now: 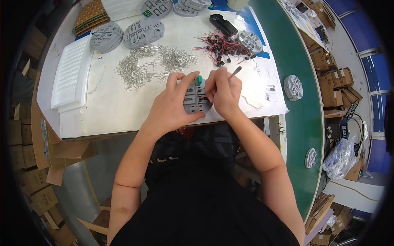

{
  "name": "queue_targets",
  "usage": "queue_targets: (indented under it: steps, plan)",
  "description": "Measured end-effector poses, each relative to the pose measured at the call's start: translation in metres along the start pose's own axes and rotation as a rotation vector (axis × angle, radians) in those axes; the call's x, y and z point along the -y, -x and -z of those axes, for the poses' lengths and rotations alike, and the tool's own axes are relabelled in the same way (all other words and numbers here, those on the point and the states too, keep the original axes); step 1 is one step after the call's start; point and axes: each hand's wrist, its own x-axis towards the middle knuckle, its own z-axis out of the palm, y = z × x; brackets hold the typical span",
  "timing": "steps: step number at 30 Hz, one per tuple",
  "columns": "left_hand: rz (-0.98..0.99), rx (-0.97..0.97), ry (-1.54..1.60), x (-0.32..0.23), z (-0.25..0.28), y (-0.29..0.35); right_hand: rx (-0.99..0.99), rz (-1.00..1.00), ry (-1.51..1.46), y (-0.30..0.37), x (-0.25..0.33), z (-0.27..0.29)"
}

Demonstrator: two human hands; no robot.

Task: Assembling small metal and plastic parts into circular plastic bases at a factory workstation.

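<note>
Both hands on grey slotted fixture (196,99): left hand (172,107) grips it, right hand (223,93) pinches probably tweezers (234,72); white worktable (123,106), cardboard boxes (340,86) around.

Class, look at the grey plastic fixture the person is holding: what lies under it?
The grey plastic fixture rests on the white paper-covered worktop, gripped by the left hand; the right hand works on it. What lies directly beneath is covered by the fixture and both hands.

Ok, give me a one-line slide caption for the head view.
Left hand steadies a grey plastic fixture while right hand works it with a thin metal tool, beside loose metal pins.
</note>
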Motion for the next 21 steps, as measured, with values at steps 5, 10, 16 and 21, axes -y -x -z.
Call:
queue_targets:
  steps: [5, 10, 16, 21]
  plan:
    - [-0.107, 0.029, -0.280, -0.016, 0.005, -0.020, 0.067, 0.157, 0.242, 0.000, -0.025, 0.003]
    - [-0.170, 0.070, -0.352, -0.028, 0.011, -0.028, 0.024, -0.118, -0.285, 0.003, 0.041, 0.005]
    - [-0.256, -0.255, -0.280, 0.016, -0.022, 0.005, 0.160, -0.035, 0.548, 0.007, 0.059, 0.052]
    - [-0.132, -0.089, 0.009, 0.006, -0.014, 0.007, 0.336, 0.048, 1.291, 0.014, 0.040, 0.048]
